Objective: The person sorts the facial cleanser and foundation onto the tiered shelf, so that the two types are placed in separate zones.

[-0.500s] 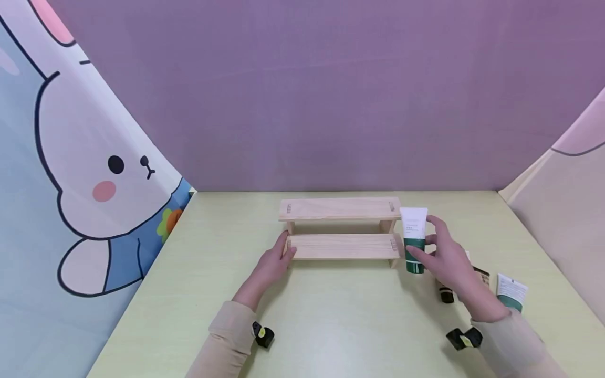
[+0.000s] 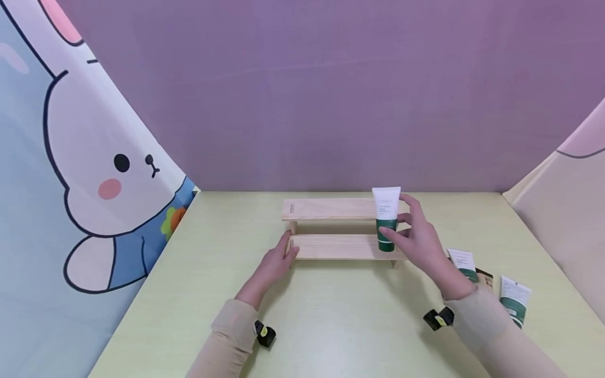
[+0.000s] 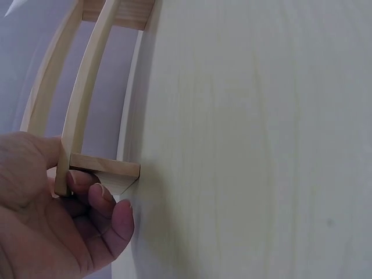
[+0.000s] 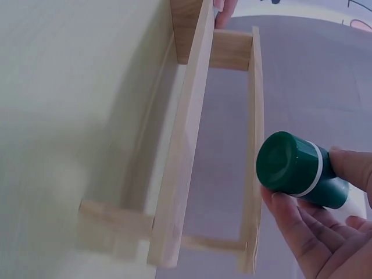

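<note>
Pinching the green-capped tube point(image 2: 386, 218) upright above the wooden rack point(image 2: 340, 245) lower step's right end, the right hand point(image 2: 420, 241) hovers; the left hand point(image 2: 276, 262) grips the rack's left edge, with bare surface point(image 2: 340, 315) in front.

both arms wear soft beige sleeves point(image 2: 227, 336) down to the wrists. a small black gadget point(image 2: 264, 334) with a yellow spot sits on each wrist.

A white tube with green cap point(image 2: 386, 218) stands cap-down over the two-tier wooden shelf's point(image 2: 331, 245) lower step.
</note>
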`<state>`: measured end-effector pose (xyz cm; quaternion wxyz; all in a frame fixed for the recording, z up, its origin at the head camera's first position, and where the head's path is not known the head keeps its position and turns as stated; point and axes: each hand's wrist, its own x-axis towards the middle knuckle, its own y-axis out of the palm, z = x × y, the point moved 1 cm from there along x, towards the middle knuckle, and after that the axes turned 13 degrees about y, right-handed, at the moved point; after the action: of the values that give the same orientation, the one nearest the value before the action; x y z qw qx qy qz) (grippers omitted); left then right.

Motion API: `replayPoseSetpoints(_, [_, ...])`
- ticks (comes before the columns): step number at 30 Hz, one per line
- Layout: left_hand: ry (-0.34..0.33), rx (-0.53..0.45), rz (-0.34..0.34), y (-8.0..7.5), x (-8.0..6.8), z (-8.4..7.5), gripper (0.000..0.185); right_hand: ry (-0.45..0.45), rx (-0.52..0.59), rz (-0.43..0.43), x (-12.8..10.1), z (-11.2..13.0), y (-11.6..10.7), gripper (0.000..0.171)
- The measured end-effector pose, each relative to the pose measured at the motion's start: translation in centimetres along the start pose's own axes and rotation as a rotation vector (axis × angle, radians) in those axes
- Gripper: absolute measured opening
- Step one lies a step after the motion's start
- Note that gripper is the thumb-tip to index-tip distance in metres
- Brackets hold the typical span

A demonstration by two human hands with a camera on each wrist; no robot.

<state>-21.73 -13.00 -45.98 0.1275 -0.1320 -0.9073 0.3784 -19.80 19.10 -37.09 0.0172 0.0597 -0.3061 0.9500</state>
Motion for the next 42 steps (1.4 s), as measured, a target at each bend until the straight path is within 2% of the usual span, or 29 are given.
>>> replayPoseSetpoints(4, [0.011,-0.003,0.002,0.0,0.1,-0.1,0.057,-0.022,0.043,0.014,1.0,1.0,0.8,0.074])
replayPoseSetpoints(9, [0.022,0.001,0.0,0.0,0.0,-0.2,0.058,-0.003,0.11,0.049,2.0,2.1,1.7,0.073])
replayPoseSetpoints(16, [-0.001,-0.017,-0.002,-0.2,-0.1,-0.2,0.058,-0.012,0.197,0.078,3.2,3.3,3.2,0.074])
replayPoseSetpoints(22, [-0.004,-0.015,-0.009,-0.1,0.1,0.0,0.058,-0.052,0.204,0.079,4.4,4.3,4.6,0.073])
replayPoseSetpoints(31, [-0.015,-0.035,0.0,0.1,-0.3,0.1,0.058,-0.011,0.317,0.116,6.5,5.7,7.3,0.068])
replayPoseSetpoints(42, [-0.03,-0.02,0.0,0.2,0.0,0.0,0.058,-0.052,0.246,0.075,8.0,7.5,10.4,0.063])
